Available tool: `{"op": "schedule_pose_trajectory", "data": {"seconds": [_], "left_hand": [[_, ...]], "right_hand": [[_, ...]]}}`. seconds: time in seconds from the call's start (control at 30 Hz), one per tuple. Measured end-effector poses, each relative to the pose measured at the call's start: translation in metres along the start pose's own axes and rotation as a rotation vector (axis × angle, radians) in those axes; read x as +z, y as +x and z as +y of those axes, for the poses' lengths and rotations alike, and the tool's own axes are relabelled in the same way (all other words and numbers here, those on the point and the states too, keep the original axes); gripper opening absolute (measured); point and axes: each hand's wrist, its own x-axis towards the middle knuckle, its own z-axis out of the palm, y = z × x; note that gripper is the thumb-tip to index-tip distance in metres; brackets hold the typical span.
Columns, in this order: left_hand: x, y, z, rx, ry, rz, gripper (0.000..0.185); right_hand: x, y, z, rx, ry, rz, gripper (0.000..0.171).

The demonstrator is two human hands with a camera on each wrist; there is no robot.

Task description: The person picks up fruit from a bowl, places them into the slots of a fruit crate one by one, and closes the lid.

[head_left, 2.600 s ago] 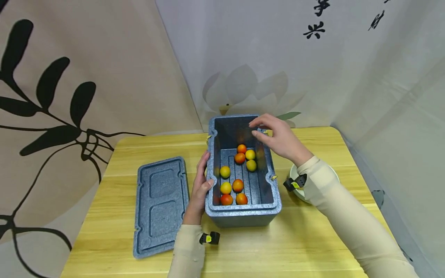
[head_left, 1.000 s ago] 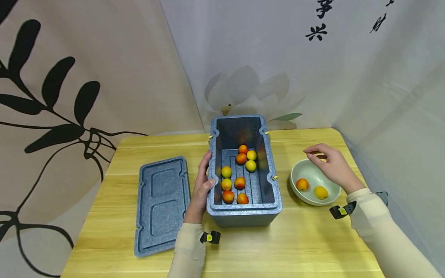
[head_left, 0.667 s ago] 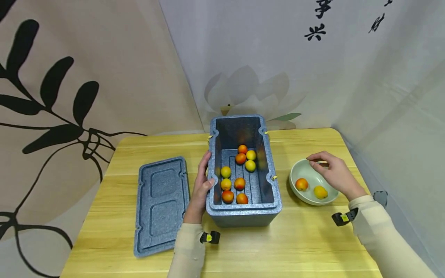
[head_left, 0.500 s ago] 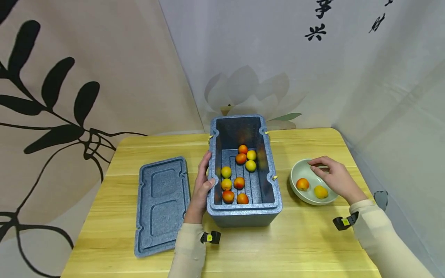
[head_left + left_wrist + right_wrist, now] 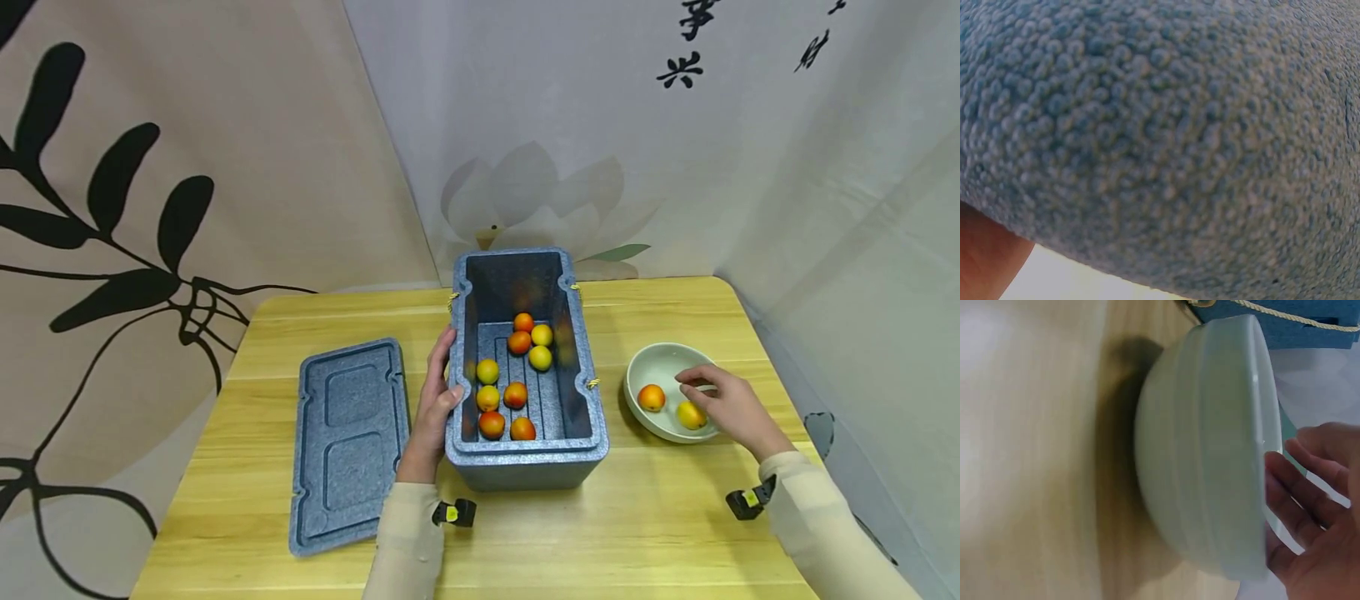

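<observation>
My left hand point(image 5: 433, 408) grips the left rim of a blue-grey foam box point(image 5: 525, 458), thumb over the edge and fingers along the outer wall. Speckled foam point(image 5: 1166, 137) fills the left wrist view. Several small round fruits lie in the box, among them an orange-red fruit point(image 5: 491, 426) and a yellow fruit point(image 5: 540, 358). My right hand point(image 5: 735, 408) hovers with loosely bent fingers over a pale green bowl point(image 5: 660, 354), close to a yellow fruit point(image 5: 688, 416) in it. An orange fruit point(image 5: 651, 397) lies beside that one. In the right wrist view, the bowl wall hides the fruits.
A foam lid point(image 5: 348, 450) lies flat on the wooden table point(image 5: 600, 542), left of the box. Yellow cord loops point(image 5: 592, 384) sit at the box's rim notches. Printed cloth point(image 5: 300, 167) hangs behind the table.
My right hand has gone from above the box to the bowl, then down and right toward the yellow fruit. The left hand has stayed on the box; some fruits inside have shifted slightly.
</observation>
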Motion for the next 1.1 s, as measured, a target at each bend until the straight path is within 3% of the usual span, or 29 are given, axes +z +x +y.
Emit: {"op": "schedule_pose_trajectory", "data": {"seconds": [0.37,0.8,1.1], "left_hand": [[0.0,0.0,0.001,0.017,0.003,0.004,0.077],[-0.001,0.0,-0.002,0.02,0.011,0.004,0.077],[0.0,0.0,-0.001,0.013,0.003,0.003,0.077]], "right_hand": [[0.009,0.0,0.013,-0.058,-0.084,-0.062,0.03],[0.013,0.004,0.012,-0.149,-0.334,-0.134,0.024],[0.012,0.005,0.007,-0.181,-0.358,-0.175,0.018]]}}
